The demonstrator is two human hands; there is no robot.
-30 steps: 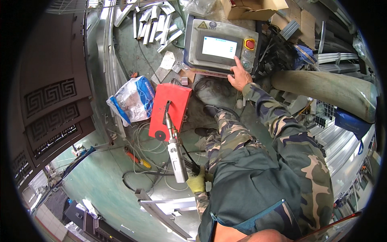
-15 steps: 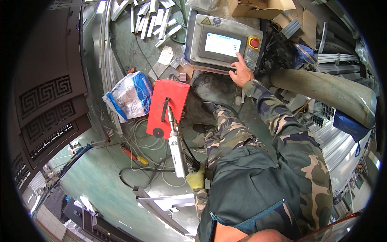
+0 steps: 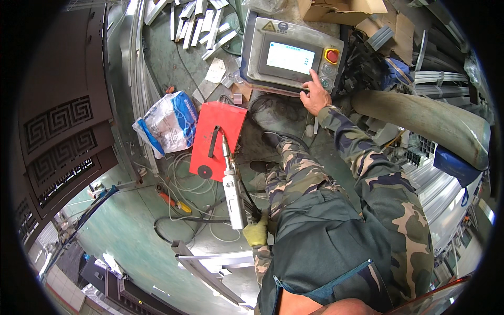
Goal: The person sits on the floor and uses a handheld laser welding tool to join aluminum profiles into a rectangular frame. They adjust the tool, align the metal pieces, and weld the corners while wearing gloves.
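My right hand (image 3: 316, 97) is bare and reaches up to a control panel (image 3: 252, 58). Its index finger points out at the lower right corner of the lit touchscreen (image 3: 290, 56), and the thumb stands apart. Whether the fingertip touches the glass is hard to tell. A red emergency stop button (image 3: 331, 56) sits right of the screen. My left hand (image 3: 256, 232), in a yellow-green glove, is closed at the rear of a silver welding torch (image 3: 232, 197); its grip is partly hidden. The torch's copper-coloured tip extends over a red metal box (image 3: 205, 131) with a black handle.
Thin pale cables (image 3: 178, 170) and a black hose (image 3: 168, 218) lie around the box. Left of it is a blue-and-white bag (image 3: 170, 126). Cut metal profiles (image 3: 202, 26) lie at the far side. A thick curved duct (image 3: 420, 118) runs on the right. Dark patterned panels (image 3: 58, 121) stand at left.
The torch has shifted very slightly downward. My right hand stays by the screen's lower right corner, its index finger still pointing.
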